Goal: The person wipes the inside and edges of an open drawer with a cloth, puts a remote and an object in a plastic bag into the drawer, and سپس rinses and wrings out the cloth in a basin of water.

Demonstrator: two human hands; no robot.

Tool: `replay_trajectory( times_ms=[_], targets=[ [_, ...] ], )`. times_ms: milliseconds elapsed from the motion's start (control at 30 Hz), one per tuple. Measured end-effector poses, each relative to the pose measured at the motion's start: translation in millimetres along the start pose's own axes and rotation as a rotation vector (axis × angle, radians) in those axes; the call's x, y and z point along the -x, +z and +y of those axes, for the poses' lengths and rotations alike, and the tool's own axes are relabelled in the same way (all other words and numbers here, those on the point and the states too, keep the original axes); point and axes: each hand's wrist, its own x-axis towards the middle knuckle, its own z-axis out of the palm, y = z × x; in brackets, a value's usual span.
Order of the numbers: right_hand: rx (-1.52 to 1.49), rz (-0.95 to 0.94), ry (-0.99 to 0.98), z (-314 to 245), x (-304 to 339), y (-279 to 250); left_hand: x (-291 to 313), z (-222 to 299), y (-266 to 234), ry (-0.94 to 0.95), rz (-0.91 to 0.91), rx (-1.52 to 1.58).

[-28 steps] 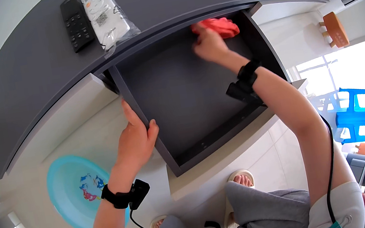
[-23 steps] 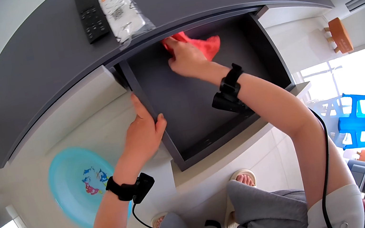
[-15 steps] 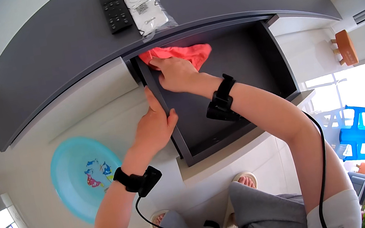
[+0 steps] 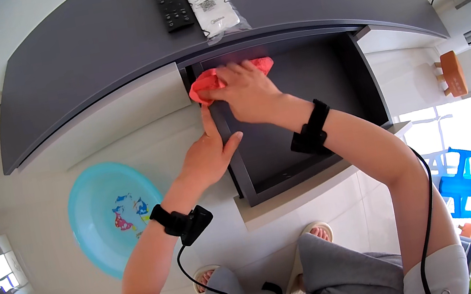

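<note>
A red cloth point(image 4: 263, 65) lies bunched at the far left corner of the pulled-out dark grey drawer point(image 4: 308, 97), partly lapping over the top of its left wall. My right hand point(image 4: 252, 91) is closed on the cloth, its fingers slightly blurred and its thumb pointing left. My left hand point(image 4: 203, 157) rests against the drawer's left side, index finger stretched up near the cloth and thumb spread over the wall's edge. The inside of the drawer holds only the cloth and my right hand. Each wrist wears a black strap with a small box.
Above the drawer, a black remote control point(image 4: 171, 2) and a white remote control point(image 4: 210, 2) in clear plastic lie on the grey cabinet top point(image 4: 89, 53). A light blue basin point(image 4: 90, 227) stands at left. On the right are a brown stool point(image 4: 452, 74) and a blue plastic stool point(image 4: 469, 181).
My right hand and the cloth have shifted, with the cloth now bunched lower over the drawer's left wall. The whole view has moved slightly, so the cabinet and remotes appear further right.
</note>
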Motion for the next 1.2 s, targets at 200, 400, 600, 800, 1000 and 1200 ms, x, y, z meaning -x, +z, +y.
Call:
replay_trajectory(
  times_ms=[200,400,600,800,1000,1200],
  targets=[
    [-0.407,0.05,0.013,4,-5,6,7,-17,-22,-0.081,-0.054,0.092],
    [-0.435,-0.212,0.117,-15,18,-7,14,-29,-30,-0.072,0.026,0.104],
    [-0.501,-0.528,0.024,-32,46,-25,20,-36,-26,-0.008,0.045,0.063],
    [-0.58,-0.958,-0.138,-47,61,-37,24,-30,-28,0.045,0.049,0.086],
    [-0.512,-1.107,-0.144,-59,65,-62,28,-14,-26,0.061,0.009,0.077],
    [-0.605,-1.025,-0.118,-46,86,-72,24,7,-14,-0.066,-0.049,-0.019]
  ],
)
